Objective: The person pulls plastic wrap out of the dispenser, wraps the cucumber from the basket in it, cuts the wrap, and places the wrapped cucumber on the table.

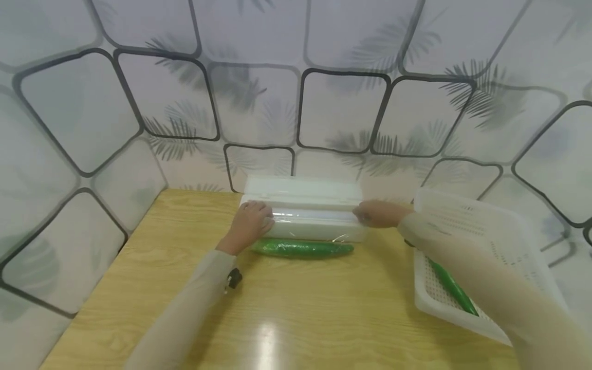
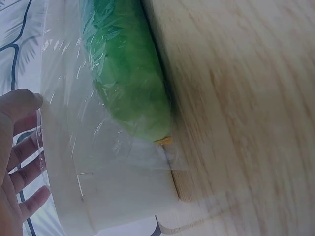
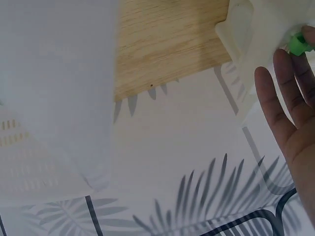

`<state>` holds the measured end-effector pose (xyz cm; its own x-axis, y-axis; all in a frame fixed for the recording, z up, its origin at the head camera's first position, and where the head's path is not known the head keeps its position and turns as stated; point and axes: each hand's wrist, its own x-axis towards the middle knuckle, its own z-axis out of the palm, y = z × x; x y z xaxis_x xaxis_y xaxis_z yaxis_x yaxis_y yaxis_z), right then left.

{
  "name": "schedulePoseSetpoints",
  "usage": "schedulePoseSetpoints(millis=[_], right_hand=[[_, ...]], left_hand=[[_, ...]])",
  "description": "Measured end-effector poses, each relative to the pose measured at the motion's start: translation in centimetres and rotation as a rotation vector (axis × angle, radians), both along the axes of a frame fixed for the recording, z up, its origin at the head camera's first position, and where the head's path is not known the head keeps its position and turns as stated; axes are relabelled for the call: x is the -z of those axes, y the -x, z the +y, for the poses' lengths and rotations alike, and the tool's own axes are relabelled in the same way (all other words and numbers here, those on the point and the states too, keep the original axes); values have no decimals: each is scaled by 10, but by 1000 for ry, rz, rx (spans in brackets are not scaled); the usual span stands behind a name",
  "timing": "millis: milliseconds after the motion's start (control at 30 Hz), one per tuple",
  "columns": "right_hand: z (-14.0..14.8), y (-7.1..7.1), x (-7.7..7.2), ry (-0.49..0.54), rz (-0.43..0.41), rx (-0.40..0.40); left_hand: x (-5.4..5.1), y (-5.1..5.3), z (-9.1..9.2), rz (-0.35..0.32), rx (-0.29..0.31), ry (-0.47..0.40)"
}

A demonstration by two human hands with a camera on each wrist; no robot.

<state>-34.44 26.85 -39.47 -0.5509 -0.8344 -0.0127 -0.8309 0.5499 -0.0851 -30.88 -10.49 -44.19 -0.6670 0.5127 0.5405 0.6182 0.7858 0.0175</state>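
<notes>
A white cling film dispenser (image 1: 319, 231) stands near the wall, its lid (image 1: 302, 187) raised and a film roll (image 1: 314, 215) inside. In front of it, a cucumber (image 1: 302, 249) lies lengthwise under clear film (image 2: 118, 142), which reaches past its end in the left wrist view. My left hand (image 1: 250, 221) rests at the dispenser's left end; its thumb and spread fingers touch the film along the rim. At the right end, my right hand (image 1: 381, 213) pinches a small green slide cutter (image 3: 298, 44) between thumb and fingers.
On the right stands a white perforated basket (image 1: 421, 293) with another cucumber (image 1: 455, 288) in it, partly beneath my right forearm. The wooden table (image 1: 333, 313) meets a patterned wall (image 1: 259, 113) behind the dispenser and on the left.
</notes>
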Motion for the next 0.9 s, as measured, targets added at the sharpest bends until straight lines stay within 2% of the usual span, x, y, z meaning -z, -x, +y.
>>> schedulePoseSetpoints(millis=[67,133,300,433,567,700,800,900], right_hand=[[-3,-3,-2,-34,21,30],[-5,-6,-3,-73,82,39],[-12,-17,-10,-162,352,-24],[-15,-23,-14,-207,488,-67],[-19,-26,-18,-217,516,-60],[-29,-35,-23,-180,499,17],[-43,-49,-23,-118,513,79],[-60,-65,-20,-44,520,116]], left_hand=[[0,0,0,-11,7,-11],[0,0,0,-41,7,-26],[-5,0,0,-164,-21,-69],[-8,3,-3,-208,-28,-89],[-10,6,-6,-169,-17,-98],[-13,-1,-4,-50,14,-98],[-12,-15,3,57,102,-55],[-8,-28,15,96,220,47]])
